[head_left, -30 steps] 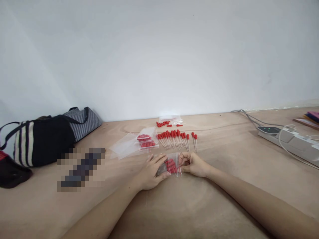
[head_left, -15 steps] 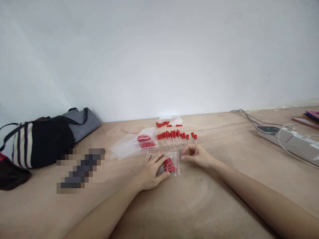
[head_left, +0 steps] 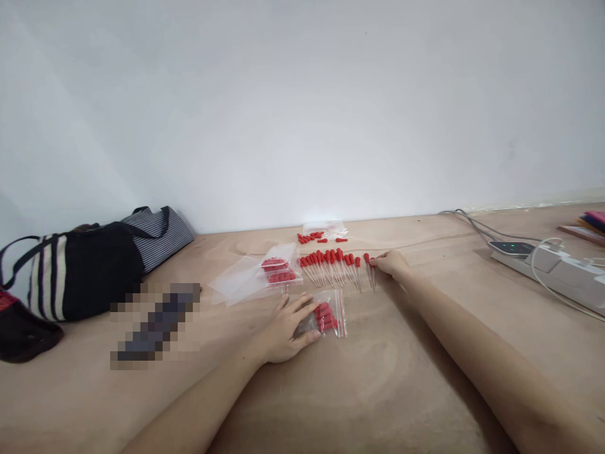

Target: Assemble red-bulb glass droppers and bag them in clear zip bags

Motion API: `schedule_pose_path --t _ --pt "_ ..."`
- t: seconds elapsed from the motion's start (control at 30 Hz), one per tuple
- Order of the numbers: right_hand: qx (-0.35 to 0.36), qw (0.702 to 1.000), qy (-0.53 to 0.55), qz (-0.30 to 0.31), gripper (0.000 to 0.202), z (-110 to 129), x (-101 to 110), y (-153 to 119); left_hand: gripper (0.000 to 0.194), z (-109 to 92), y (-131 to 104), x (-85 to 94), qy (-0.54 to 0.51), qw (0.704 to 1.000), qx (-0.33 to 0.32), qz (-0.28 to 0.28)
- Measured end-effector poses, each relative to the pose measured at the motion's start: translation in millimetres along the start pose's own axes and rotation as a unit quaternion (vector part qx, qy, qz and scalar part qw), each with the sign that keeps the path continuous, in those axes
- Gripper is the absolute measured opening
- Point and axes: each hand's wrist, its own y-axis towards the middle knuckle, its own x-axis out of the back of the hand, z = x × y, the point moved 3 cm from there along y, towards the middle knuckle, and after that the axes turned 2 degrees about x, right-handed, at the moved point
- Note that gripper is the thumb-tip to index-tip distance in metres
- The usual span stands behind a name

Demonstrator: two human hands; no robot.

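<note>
My left hand (head_left: 290, 328) lies flat with its fingers spread over the left part of a clear zip bag (head_left: 343, 315), which has red rubber bulbs (head_left: 327, 315) inside. Behind the bag is a row of droppers (head_left: 331, 257) with red bulbs and thin clear stems pointing toward me. At the right end of this row, my right hand (head_left: 393, 263) pinches the red bulb of one dropper (head_left: 373, 263). Another dropper (head_left: 367, 257) lies close beside its fingertips.
Filled zip bags (head_left: 282, 276) and flat clear bags (head_left: 231, 280) lie left of the row. Loose red bulbs (head_left: 309, 238) sit near the wall by a clear bag (head_left: 324, 227). A black striped bag (head_left: 99, 271) stands left, a power strip (head_left: 548, 265) right.
My right hand has moved away from the zip bag, right and farther back, to the droppers at the row's end. My left hand remains on the bag.
</note>
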Motion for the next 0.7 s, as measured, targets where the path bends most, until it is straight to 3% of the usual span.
schedule_pose_path --t 0.2,0.27,0.37,0.47,0.53,0.7 --pt "-0.014 0.995 0.095 -0.015 0.012 -1.0 8.3 -5.3 0.054 0.1 0.2 -4.6 0.001 1.000 0.004 -0.013" --pt "-0.002 0.988 0.154 -0.016 0.007 -0.9 13.8 -14.7 0.054 1.1 0.0 -5.3 0.002 1.000 0.003 -0.015" --pt "0.026 0.971 0.238 -0.023 0.019 -0.5 17.7 -38.1 0.054 1.1 0.1 -5.7 0.005 1.000 0.003 -0.015" --pt "0.052 0.951 0.304 -0.022 0.023 1.0 9.5 -66.9 0.054 -1.6 0.5 -5.8 -0.001 1.000 0.006 -0.019" --pt "0.065 0.917 0.394 -0.028 0.027 3.3 -0.4 -83.3 0.059 -3.8 0.3 -4.9 -0.011 0.999 0.018 -0.027" --pt "0.067 0.885 0.458 -0.054 0.029 9.1 -19.4 -100.7 0.086 -2.4 -4.1 1.5 -0.070 0.996 0.054 -0.019"
